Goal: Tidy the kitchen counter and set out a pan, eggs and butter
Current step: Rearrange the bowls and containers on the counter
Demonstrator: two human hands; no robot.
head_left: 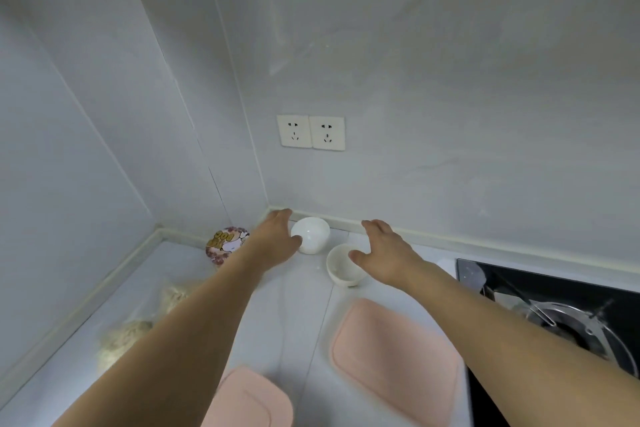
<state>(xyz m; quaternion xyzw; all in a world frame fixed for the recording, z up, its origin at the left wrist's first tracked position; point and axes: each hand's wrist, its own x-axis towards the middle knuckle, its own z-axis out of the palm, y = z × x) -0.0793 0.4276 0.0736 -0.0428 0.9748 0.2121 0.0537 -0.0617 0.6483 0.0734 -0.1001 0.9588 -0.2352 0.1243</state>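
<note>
Counter [294,308]: both hands open over bowls [310,234].

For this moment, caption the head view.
Left hand and right hand reach toward two small white ceramic bowls on the counter.

Two white bowls [310,234] sit by two pale pink mats [391,354], a cartoon-printed pink plate [227,243], and a black stove [540,291].
</note>
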